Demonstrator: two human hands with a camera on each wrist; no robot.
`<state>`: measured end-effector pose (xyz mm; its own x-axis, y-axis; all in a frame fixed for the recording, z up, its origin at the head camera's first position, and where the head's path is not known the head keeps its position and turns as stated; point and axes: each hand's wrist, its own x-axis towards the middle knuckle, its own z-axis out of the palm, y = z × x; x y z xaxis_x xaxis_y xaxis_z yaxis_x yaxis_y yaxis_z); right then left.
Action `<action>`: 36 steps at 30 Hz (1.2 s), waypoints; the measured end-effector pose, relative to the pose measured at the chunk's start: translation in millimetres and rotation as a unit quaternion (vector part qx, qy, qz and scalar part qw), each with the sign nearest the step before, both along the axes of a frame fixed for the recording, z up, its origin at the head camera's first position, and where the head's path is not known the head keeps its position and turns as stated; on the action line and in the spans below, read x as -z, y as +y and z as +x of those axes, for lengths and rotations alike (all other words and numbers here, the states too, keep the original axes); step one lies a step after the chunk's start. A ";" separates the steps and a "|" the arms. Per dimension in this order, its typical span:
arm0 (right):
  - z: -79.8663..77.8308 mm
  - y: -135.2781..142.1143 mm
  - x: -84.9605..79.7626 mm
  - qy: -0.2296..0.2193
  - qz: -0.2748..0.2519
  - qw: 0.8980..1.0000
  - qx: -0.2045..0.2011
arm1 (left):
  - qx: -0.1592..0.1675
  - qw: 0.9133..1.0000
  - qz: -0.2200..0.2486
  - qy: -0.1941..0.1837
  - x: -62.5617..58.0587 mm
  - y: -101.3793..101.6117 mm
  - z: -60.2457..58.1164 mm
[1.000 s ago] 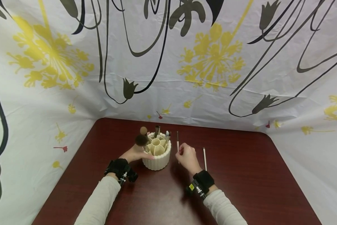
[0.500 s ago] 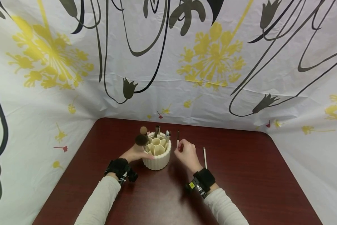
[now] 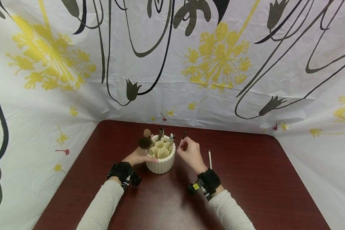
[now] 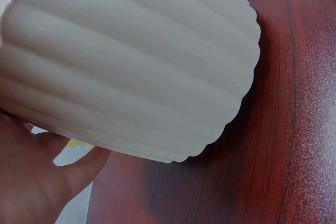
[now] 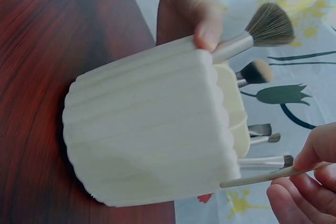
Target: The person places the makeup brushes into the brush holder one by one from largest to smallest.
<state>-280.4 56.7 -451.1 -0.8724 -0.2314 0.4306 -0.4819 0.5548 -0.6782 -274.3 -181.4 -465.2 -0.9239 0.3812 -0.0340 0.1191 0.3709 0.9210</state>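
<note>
A cream, ribbed makeup brush holder (image 3: pixel 160 166) with divided compartments stands upright on the table. My left hand (image 3: pixel 137 157) grips its left side, thumb at the rim; in the left wrist view the fingers wrap round the ribbed wall (image 4: pixel 131 66). My right hand (image 3: pixel 191 154) pinches a thin makeup brush (image 5: pixel 257 180) between thumb and fingers, just right of the holder. The brush is bristles up, and the end of its pale handle overlaps the rim in the right wrist view. Several brushes stand in the holder, among them a large fluffy one (image 5: pixel 270 24) and a tan-tipped one (image 5: pixel 256 72).
Another slim brush (image 3: pixel 210 159) lies on the dark red table (image 3: pixel 247 179), right of my right hand and partly hidden by the wrist strap (image 3: pixel 209 180). Behind the table hangs a white cloth (image 3: pixel 166 70) with flower prints.
My right hand has lifted the thin brush and brought it up and left towards the holder's rim; the brush now leans. My left hand keeps its hold on the holder.
</note>
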 end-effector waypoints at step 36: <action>-1.1 -15.8 15.9 -0.009 -0.012 1.000 -0.001 | 0.009 0.999 0.026 0.023 2.3 0.6 -0.5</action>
<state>-281.4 40.9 -466.9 -0.8795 -0.2228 0.4205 -0.4706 0.5377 -0.6995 -274.8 -180.8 -467.5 -0.9169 0.3980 0.0285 0.1676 0.3192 0.9327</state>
